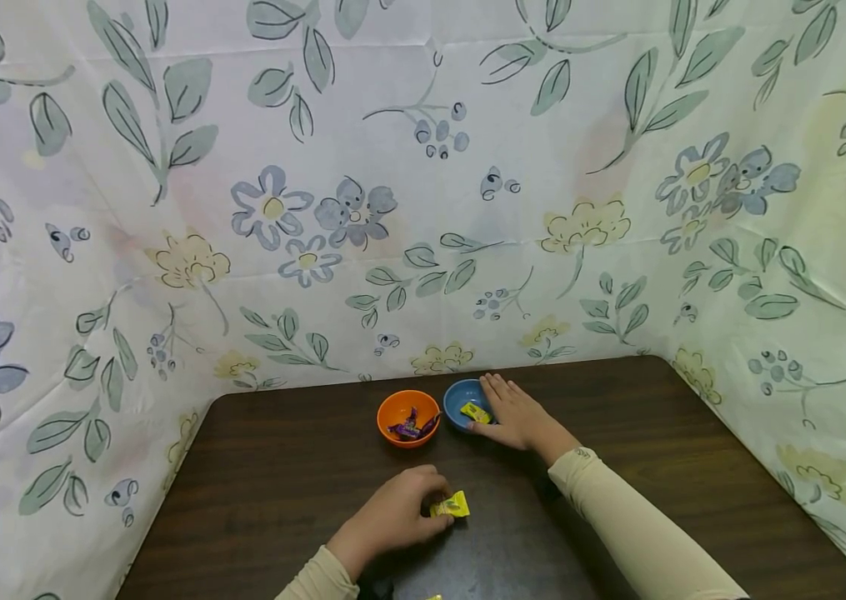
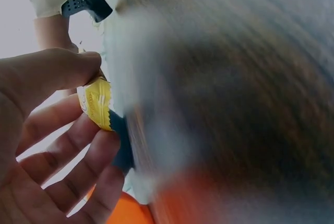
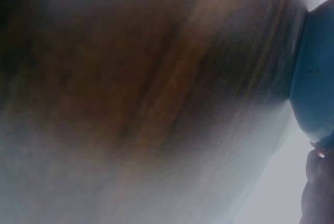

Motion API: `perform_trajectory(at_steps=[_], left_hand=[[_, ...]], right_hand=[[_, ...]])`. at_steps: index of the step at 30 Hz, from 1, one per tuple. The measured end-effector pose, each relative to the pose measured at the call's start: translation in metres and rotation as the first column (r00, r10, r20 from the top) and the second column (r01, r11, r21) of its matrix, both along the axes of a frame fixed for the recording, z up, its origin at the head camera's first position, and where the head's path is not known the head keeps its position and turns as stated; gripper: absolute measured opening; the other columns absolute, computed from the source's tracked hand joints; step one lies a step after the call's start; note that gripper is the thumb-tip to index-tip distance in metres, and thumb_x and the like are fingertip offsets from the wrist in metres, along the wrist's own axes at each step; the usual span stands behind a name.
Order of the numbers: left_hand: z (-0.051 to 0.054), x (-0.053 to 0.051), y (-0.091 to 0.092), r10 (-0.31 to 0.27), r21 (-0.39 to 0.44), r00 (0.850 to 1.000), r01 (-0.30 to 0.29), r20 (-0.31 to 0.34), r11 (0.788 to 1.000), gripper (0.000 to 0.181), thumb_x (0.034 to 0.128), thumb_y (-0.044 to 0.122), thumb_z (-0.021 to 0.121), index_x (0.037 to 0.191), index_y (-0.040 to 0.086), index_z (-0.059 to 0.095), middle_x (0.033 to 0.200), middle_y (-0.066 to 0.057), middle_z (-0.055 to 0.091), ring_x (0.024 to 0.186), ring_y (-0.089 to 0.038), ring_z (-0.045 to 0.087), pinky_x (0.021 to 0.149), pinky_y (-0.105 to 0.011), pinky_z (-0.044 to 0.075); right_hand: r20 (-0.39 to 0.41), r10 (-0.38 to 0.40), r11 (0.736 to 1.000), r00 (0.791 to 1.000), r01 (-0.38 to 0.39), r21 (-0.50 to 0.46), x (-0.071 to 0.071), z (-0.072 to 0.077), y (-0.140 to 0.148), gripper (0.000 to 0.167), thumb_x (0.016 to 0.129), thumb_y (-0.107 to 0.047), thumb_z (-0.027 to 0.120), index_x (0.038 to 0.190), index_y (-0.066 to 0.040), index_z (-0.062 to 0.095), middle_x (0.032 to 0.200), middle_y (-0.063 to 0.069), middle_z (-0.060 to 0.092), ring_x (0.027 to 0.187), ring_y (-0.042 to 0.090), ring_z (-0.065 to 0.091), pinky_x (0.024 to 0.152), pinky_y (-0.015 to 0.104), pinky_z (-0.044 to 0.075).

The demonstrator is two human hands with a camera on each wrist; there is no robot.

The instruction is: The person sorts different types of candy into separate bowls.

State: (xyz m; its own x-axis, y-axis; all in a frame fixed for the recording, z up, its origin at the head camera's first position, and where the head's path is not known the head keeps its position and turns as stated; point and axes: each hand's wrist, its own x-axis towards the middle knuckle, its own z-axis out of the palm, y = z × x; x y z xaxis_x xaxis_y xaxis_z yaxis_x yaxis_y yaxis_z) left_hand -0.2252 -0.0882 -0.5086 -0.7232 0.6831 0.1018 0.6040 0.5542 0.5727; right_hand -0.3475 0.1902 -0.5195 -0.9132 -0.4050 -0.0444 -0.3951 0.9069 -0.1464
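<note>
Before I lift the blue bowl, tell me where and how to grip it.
Best pinch the blue bowl by its right rim, coming from the right, where the right hand lies: the orange bowl sits close on its left. Its open rim should let fingers go inside, thumb outside; keep it level, as yellow-wrapped candy lies inside.

Blue bowl (image 1: 451, 403) partly hidden, yellow scrap (image 1: 433, 597) cropped below, tabletop (image 2: 245, 78) blurred in wrist views
</note>
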Motion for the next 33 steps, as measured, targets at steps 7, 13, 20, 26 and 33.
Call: perform_trajectory(at_steps=[7,13,20,26,33], left_hand=[[0.004,-0.002,0.0,0.02,0.022,1.0,-0.019,-0.009,1.0,0.02,0.0927,0.029,0.083,0.108,0.02,0.076,0.095,0.012,0.063,0.082,-0.003,0.06,0.075,-0.018,0.052],[0.009,-0.004,0.002,0.037,0.044,0.999,-0.036,-0.014,0.998,0.022,0.0925,0.028,0.084,0.11,0.019,0.076,0.096,0.012,0.064,0.084,-0.003,0.061,0.077,-0.018,0.054],[0.01,-0.007,0.001,0.055,0.076,0.998,-0.056,0.008,0.996,0.024,0.0931,0.03,0.084,0.113,0.018,0.076,0.098,0.011,0.066,0.088,-0.006,0.064,0.082,-0.021,0.057],[0.012,-0.007,0.0,0.07,0.138,0.997,-0.068,-0.014,0.988,0.023,0.0934,0.027,0.083,0.113,0.017,0.076,0.099,0.009,0.066,0.088,-0.004,0.063,0.084,-0.026,0.06],[0.012,-0.01,0.004,0.148,0.223,0.985,-0.125,-0.089,0.967,0.023,0.0923,0.022,0.085,0.112,0.018,0.075,0.099,0.009,0.065,0.089,-0.008,0.063,0.084,-0.028,0.06]], right_hand=[[0.0,0.004,1.0,1.0,-0.004,-0.006,0.0,0.001,0.0,0.103,0.102,-0.075,0.042,0.169,-0.001,0.017,0.177,0.019,0.019,0.165,0.036,0.017,0.134,0.052,0.016],[0.005,0.001,1.0,1.0,-0.001,-0.002,0.0,0.002,0.0,0.103,0.102,-0.075,0.042,0.169,-0.001,0.017,0.177,0.019,0.019,0.165,0.036,0.018,0.134,0.052,0.017],[0.005,0.004,1.0,1.0,-0.004,-0.008,0.001,0.001,-0.001,0.103,0.102,-0.075,0.043,0.169,-0.001,0.017,0.177,0.02,0.02,0.165,0.037,0.018,0.134,0.053,0.017],[0.003,0.0,1.0,1.0,0.0,-0.013,0.002,0.001,-0.001,0.101,0.103,-0.072,0.045,0.169,-0.001,0.018,0.176,0.02,0.02,0.165,0.037,0.019,0.134,0.053,0.017],[-0.01,0.003,1.0,1.0,-0.003,-0.018,0.001,0.001,-0.001,0.101,0.103,-0.071,0.046,0.169,0.0,0.02,0.176,0.021,0.022,0.165,0.037,0.019,0.134,0.053,0.018]])
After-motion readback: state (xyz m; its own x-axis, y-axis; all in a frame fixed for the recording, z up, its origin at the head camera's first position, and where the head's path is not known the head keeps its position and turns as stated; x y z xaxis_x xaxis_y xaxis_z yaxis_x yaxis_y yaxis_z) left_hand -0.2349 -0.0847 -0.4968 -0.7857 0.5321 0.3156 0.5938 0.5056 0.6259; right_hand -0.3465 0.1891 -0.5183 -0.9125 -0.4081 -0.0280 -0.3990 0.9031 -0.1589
